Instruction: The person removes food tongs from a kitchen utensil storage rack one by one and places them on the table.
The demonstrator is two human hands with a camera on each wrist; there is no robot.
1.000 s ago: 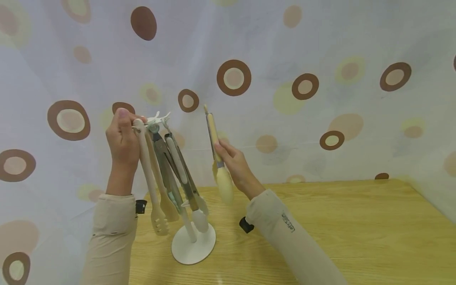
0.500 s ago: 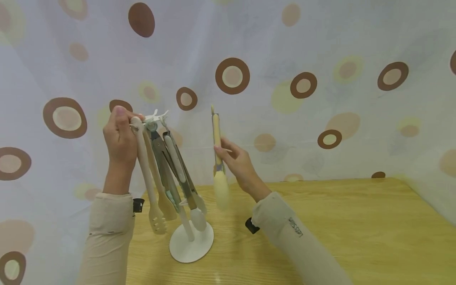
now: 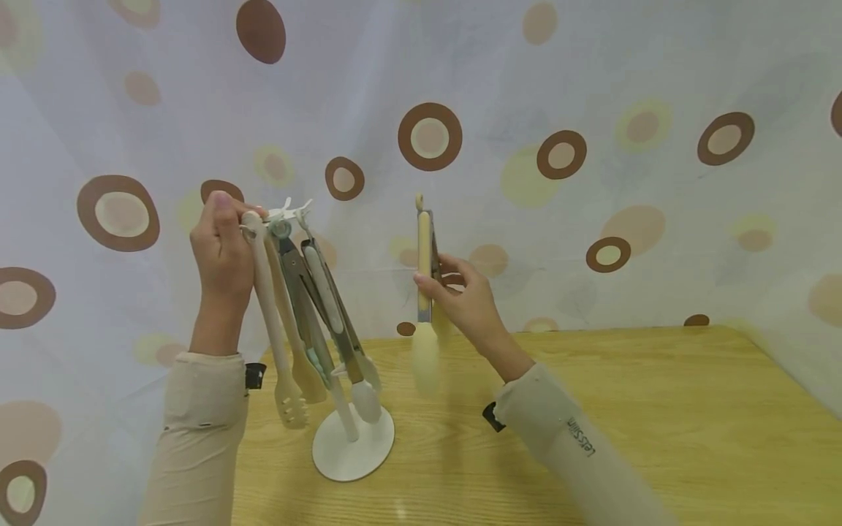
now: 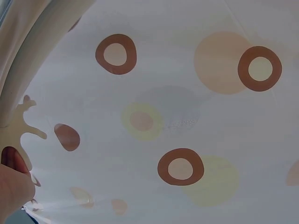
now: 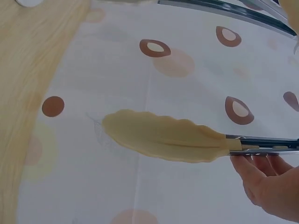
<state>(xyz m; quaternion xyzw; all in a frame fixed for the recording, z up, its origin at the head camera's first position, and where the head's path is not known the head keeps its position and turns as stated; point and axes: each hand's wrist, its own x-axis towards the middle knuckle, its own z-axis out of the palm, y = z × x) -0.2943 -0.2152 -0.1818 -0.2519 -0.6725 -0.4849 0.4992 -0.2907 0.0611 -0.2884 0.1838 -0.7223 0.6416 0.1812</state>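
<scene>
My left hand (image 3: 224,252) grips the hooked top (image 3: 289,213) of a white utensil stand (image 3: 349,464); in the left wrist view, its fingers (image 4: 16,186) hold the edge of that hooked top. Off the stand, my right hand (image 3: 463,299) pinches a pair of yellow tongs (image 3: 425,358) by the handle, tips downward. In the right wrist view the tongs (image 5: 163,140) show a scalloped yellow head, and the fingers lie against the metal arms. Hanging from the stand are a pale slotted utensil (image 3: 289,402), a beige utensil (image 3: 308,380) and metal tongs with white tips (image 3: 365,402).
The stand's round base rests on a wood-grain table (image 3: 625,424). Behind it hangs a white curtain (image 3: 493,73) with brown, tan and yellow dots. A pale-green-tipped utensil (image 3: 320,365) hangs among the others, partly hidden.
My right hand has moved right, away from the stand, with the yellow tongs, which have turned from slanted to nearly vertical. The left hand stays on the stand's top.
</scene>
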